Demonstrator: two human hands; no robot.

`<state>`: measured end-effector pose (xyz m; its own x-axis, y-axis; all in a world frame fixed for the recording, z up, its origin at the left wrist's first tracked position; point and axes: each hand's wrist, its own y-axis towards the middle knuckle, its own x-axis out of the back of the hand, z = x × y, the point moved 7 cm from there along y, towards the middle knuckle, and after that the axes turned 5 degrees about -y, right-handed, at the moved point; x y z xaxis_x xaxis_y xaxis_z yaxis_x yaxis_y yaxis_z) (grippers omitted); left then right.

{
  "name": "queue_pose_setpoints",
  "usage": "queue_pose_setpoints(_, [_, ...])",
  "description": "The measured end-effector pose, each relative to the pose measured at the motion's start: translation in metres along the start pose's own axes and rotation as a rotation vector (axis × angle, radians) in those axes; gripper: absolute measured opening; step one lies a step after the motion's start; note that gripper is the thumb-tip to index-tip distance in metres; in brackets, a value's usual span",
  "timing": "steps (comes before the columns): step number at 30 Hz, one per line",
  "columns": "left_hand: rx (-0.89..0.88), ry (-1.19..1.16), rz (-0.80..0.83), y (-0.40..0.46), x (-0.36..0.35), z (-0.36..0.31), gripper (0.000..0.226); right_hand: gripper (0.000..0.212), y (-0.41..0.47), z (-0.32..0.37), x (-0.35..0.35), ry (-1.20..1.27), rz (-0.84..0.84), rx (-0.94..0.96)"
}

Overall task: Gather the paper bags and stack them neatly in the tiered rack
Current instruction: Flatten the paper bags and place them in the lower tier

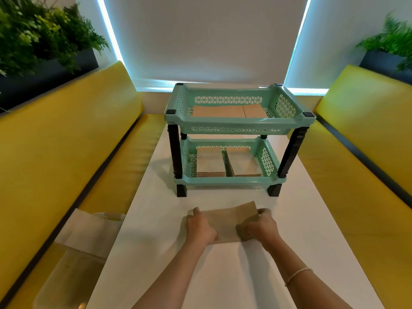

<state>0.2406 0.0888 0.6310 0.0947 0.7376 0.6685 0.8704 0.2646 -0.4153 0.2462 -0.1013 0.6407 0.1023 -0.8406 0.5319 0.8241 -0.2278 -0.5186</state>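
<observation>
Both hands, left hand (200, 228) and right hand (262, 227), gripping flat brown paper bag (227, 221) ends; long axis left-right; mint-green plastic tiered rack (238, 127) directly beyond.

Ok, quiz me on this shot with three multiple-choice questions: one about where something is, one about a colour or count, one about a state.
1. Where is the paper bag held by both hands?
A. on the table in front of the rack
B. in the top tray
C. on the bench

2. How many stacks of bags lie in the bottom tray?
A. one
B. two
C. four

3. What is the left hand doing?
A. hanging idle
B. gripping the bag's edge
C. touching the rack

Answers:
1 A, it lies on the white table before the mint rack.
2 B, two stacks sit side by side.
3 B, as does the right hand.
</observation>
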Motion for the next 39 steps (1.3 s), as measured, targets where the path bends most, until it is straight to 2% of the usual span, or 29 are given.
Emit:
queue_pose_setpoints(3, [-0.023, -0.129, -0.066, -0.001, 0.006, 0.006, 0.111, 0.055, -0.003, -0.002, 0.003, 0.118, 0.065, 0.148])
queue_pose_setpoints(6, [-0.084, -0.539, -0.031, -0.001, 0.004, 0.011, 0.103, 0.034, -0.011, -0.002, 0.013, 0.284, 0.099, 0.28])
queue_pose_setpoints(10, [-0.251, -0.743, -0.014, -0.01, 0.003, 0.0, 0.08, 0.035, -0.016, -0.001, 0.018, 0.403, 0.081, 0.379])
queue_pose_setpoints(15, [-0.267, -0.777, -0.039, -0.015, -0.002, -0.004, 0.074, 0.05, -0.016, -0.001, 0.016, 0.466, -0.03, 0.368])
queue_pose_setpoints(18, [-0.259, -0.79, -0.038, -0.015, -0.006, -0.003, 0.064, 0.045, -0.014, 0.002, 0.013, 0.477, -0.023, 0.378])
queue_pose_setpoints(24, [-0.37, -0.791, -0.123, -0.019, 0.015, -0.018, 0.051, 0.042, -0.021, 0.022, 0.024, 0.509, -0.029, 0.486])
queue_pose_setpoints(29, [-0.252, -0.566, -0.035, -0.013, 0.002, -0.003, 0.055, 0.043, -0.014, 0.008, 0.017, 0.383, -0.043, 0.443])
queue_pose_setpoints(31, [-0.237, -0.372, -0.051, -0.016, 0.002, -0.001, 0.05, 0.037, -0.012, 0.005, 0.017, 0.363, -0.045, 0.44])
queue_pose_setpoints(33, [-0.264, -0.318, -0.077, -0.018, 0.009, -0.003, 0.042, 0.033, -0.011, 0.009, 0.022, 0.314, -0.045, 0.459])
queue_pose_setpoints(36, [-0.316, -0.405, -0.063, -0.019, 0.024, -0.016, 0.023, 0.026, -0.008, 0.017, 0.034, 0.247, -0.038, 0.48])
queue_pose_setpoints(37, [-0.314, -0.494, -0.047, -0.02, 0.03, -0.021, 0.015, 0.025, -0.007, 0.019, 0.037, 0.239, -0.026, 0.484])
queue_pose_setpoints(39, [-0.32, -0.723, 0.004, -0.024, 0.041, -0.036, 0.015, 0.025, -0.005, 0.022, 0.039, 0.244, 0.014, 0.486])
